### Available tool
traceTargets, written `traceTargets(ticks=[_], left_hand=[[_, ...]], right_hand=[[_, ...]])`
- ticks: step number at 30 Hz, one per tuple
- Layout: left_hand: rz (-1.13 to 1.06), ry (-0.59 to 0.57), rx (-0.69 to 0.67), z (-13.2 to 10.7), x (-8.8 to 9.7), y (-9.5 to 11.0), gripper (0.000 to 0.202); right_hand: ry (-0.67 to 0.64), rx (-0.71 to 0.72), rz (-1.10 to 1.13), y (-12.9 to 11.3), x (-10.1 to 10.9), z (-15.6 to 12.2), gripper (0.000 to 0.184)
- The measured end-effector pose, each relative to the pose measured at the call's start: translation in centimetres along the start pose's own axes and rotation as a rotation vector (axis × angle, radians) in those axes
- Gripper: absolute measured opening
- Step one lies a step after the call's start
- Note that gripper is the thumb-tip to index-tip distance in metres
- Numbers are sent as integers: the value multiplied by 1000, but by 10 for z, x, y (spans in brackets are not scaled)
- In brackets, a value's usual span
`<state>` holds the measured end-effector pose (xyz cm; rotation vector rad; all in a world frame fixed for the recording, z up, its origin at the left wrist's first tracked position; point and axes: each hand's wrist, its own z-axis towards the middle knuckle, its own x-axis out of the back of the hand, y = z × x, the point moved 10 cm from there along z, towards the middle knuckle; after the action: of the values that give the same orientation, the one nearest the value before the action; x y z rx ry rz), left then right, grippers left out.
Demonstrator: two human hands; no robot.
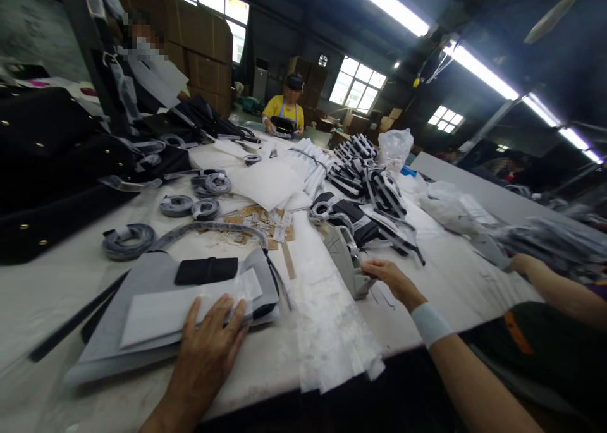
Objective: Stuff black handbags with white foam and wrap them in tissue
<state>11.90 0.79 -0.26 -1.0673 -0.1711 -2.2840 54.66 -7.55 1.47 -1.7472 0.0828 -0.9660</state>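
My left hand (211,341) lies with fingers spread on a folded white sheet (164,310). That sheet rests on a bag (114,332) with a grey wrapping, a black strap piece (207,270) and a plastic-wrapped handle (213,226). My right hand (391,281), with a white band at the wrist, reaches to the front end of a grey tape dispenser (339,256). Its thumb and fingertips are pinched together there; whatever lies between them is too small to make out. Plastic bags (327,319) lie stacked between my hands.
Coiled, wrapped straps (128,240) and paper tags (256,224) lie beyond the bag. White sheets (268,180) and black straps (365,167) are piled farther back. Black bags (47,161) stand at left. A co-worker's arm (554,284) reaches in from the right; another person (284,110) works opposite.
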Motion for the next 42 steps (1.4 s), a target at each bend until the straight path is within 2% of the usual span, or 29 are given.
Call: traceTargets(ticks=[3,6,8,10,17,19,20,22,24,26,28,29,31,33,36,39,42], left_hand=[[1,14,-2,0,2,0,31],[-13,23,-2,1,4,1,31],[-36,22,11,2,4,1,30],[-63,13,42,4,5,0,29],[-162,-56,207,5,7,-3,27],[-174,-82,236,4,5,-2,27],[-174,-89,251,3,4,-3,27],[-172,-104,275,3,3,-4,29],[-175,-125,285,2,1,-4,32],[-181,-142,287,2,1,-3,34],[-186,-146,288,2,1,-3,34],[-188,-143,289,2,1,-3,34],[-185,-121,288,1,2,-3,33],[-173,-92,285,0,2,-3,32],[-152,-58,279,-1,2,-2,30],[-147,-56,291,-1,0,-3,28],[-147,-38,323,-2,1,-4,24]], right_hand=[[31,-9,73,-5,2,-4,35],[145,7,126,-8,21,-16,31],[203,7,134,-5,31,-29,28],[223,-22,120,6,31,-43,27],[152,-194,-7,73,6,-78,31],[85,-198,-73,72,4,-78,33],[0,-155,-99,60,-3,-77,34],[-184,-23,-139,17,-27,-76,36],[-366,108,-139,-43,-63,-83,35],[-550,176,-165,-102,-110,-92,32],[-735,302,-217,-158,-162,-103,28],[-811,377,-242,-183,-187,-107,26],[-958,493,-323,-214,-233,-113,20],[-1046,580,-473,-227,-270,-112,15],[-1121,695,-771,-228,-308,-104,7],[-1174,772,-986,-224,-332,-96,5],[-1225,793,-1110,-221,-349,-95,6]])
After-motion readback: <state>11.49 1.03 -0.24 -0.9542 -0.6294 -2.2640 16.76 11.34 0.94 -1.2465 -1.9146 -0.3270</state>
